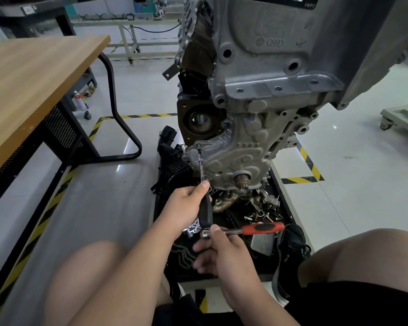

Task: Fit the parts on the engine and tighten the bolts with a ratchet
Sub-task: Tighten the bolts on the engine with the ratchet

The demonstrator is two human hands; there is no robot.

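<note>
Cast into the engine block (245, 57), a VW roundel (259, 41) beside four rings (275, 43); at twelve o'clock, the barcode label (280, 0) reads "VWP", last letter unclear.

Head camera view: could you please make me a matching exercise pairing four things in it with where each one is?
1. red-handled metal ratchet
2. black-handled steel extension driver
3. light wooden table top
4. black lace-up shoe

A. left of the grey metal engine
B. gripped by the left hand
C. beside the bare right knee
D. head pinched by the right hand

Pairs: 1-D, 2-B, 3-A, 4-C
</note>
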